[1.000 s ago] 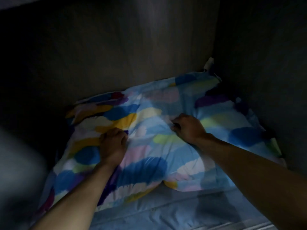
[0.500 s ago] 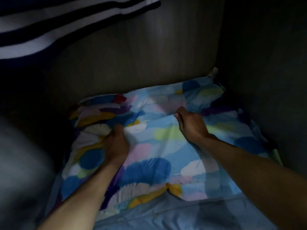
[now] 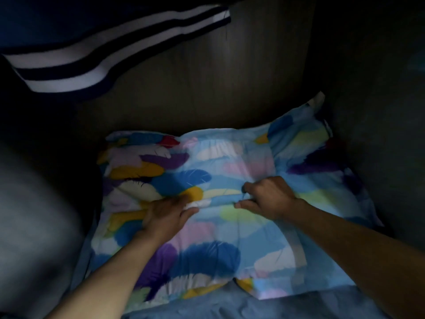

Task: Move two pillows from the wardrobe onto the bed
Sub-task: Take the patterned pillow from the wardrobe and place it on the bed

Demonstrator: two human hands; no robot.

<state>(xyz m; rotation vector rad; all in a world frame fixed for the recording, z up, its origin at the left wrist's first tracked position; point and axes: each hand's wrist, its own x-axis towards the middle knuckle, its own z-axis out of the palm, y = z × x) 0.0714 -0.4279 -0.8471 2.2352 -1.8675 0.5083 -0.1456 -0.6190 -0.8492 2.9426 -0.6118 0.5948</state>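
Observation:
A pillow (image 3: pixel 213 254) in a light-blue cover with coloured feather shapes lies flat on the dim wardrobe floor, its far right corner against the back wall. Both my hands are on its middle. My left hand (image 3: pixel 165 215) presses on the cover with fingers bunching a fold of fabric. My right hand (image 3: pixel 269 199) pinches the same fold between thumb and fingers. A plain blue fabric layer (image 3: pixel 230 305) shows under the pillow's near edge; whether it is a second pillow cannot be told.
The brown back wall (image 3: pixel 207 84) and dark right side wall (image 3: pixel 372 111) of the wardrobe close in the pillow. A dark garment with white stripes (image 3: pixel 92 49) hangs at the upper left. A blurred grey shape (image 3: pixel 30 226) fills the left side.
My view has tilted up, bringing the striped garment into sight. Both hands slid toward each other and now gather a fold at the pillow's middle.

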